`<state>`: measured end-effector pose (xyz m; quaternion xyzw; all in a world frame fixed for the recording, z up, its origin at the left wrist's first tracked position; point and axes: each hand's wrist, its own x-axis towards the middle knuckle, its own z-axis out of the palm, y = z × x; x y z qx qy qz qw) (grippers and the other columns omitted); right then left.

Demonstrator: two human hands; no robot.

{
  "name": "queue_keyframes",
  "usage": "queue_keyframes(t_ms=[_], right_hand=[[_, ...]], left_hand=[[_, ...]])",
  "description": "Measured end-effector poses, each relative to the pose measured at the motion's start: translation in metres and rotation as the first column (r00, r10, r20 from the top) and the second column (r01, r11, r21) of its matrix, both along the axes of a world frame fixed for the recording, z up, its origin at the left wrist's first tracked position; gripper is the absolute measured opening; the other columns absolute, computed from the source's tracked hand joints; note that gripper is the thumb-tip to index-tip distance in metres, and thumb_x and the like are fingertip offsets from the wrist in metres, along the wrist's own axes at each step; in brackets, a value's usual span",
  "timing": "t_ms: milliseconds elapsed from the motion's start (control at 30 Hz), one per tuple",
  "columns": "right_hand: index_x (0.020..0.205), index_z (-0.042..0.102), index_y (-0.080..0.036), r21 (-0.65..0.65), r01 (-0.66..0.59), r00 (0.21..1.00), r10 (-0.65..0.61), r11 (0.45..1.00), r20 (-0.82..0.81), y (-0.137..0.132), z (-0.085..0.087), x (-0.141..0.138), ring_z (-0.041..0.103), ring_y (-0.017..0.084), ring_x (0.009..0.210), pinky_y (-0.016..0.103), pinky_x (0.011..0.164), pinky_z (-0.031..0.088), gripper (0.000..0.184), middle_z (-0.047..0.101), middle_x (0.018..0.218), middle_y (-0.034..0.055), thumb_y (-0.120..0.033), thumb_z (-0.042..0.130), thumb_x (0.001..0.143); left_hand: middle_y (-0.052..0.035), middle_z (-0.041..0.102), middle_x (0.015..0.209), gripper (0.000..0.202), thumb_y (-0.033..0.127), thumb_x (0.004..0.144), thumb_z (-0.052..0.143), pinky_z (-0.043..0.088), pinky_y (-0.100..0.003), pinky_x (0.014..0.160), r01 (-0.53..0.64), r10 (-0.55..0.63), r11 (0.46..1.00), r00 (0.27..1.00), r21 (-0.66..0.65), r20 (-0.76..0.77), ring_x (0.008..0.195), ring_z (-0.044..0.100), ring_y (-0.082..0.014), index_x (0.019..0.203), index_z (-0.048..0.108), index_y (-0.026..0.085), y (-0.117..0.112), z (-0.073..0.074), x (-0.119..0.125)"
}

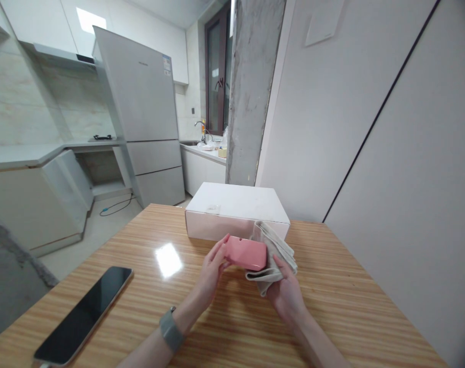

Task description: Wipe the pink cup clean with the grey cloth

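A small pink case (pixel 246 253) with rounded corners is held above the wooden table (pixel 140 286), just in front of a white box (pixel 236 208). My left hand (pixel 211 273) grips the case's left end with curled fingers. My right hand (pixel 286 294) holds a folded beige cloth (pixel 275 250) against the case's right side, palm up under the cloth. A grey watch band sits on my left wrist.
A black phone (pixel 85 314) lies face up at the table's near left corner. The white box stands at the table's far edge. A plain wall runs along the right. Beyond are a fridge (pixel 144 117), kitchen counters and a concrete pillar (pixel 251 92).
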<state>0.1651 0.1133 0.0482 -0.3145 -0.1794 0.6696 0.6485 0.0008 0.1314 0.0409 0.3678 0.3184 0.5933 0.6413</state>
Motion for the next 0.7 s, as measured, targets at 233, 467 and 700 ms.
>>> queue_keyframes(t_ms=[233, 467, 700], right_hand=[[0.095, 0.075, -0.025, 0.041, -0.138, 0.987, 0.140, 0.990, -0.072, -0.0037, 0.0083, -0.0030, 0.069, 0.029, 0.099, 0.045, 0.088, 0.054, 0.028, 0.079, 0.089, 0.0025, -0.041, 0.071, 0.073], [0.087, 0.077, -0.022, 0.031, -0.155, 0.988, 0.156, 0.987, -0.021, -0.0041, 0.0047, -0.0040, 0.070, 0.029, 0.098, 0.044, 0.089, 0.053, 0.028, 0.079, 0.083, 0.0042, -0.044, 0.071, 0.071], [0.084, 0.077, -0.023, 0.034, -0.106, 0.994, 0.105, 0.994, 0.013, -0.0058, 0.0028, -0.0097, 0.068, 0.030, 0.106, 0.040, 0.090, 0.054, 0.024, 0.079, 0.093, 0.0046, -0.039, 0.074, 0.066]], left_hand=[[-0.0144, 0.066, 0.121, 0.053, 0.047, 0.079, 0.071, 0.042, -0.039, 0.100, 0.152, -0.155, 0.987, 0.983, 0.044, 0.095, 0.115, 0.059, -0.0282, 0.122, 0.064, 0.017, -0.0050, -0.0003, 0.0022], [-0.0170, 0.068, 0.114, 0.053, 0.050, 0.078, 0.070, 0.048, -0.039, 0.092, 0.169, -0.170, 0.985, 0.985, 0.021, 0.037, 0.106, 0.063, -0.0294, 0.115, 0.064, 0.012, -0.0065, 0.0040, 0.0031], [-0.0129, 0.067, 0.114, 0.067, 0.037, 0.064, 0.083, 0.050, -0.033, 0.086, -0.163, 0.175, 0.983, 0.972, 0.085, -0.158, 0.100, 0.063, -0.0257, 0.120, 0.055, 0.016, -0.0051, 0.0011, 0.0053]])
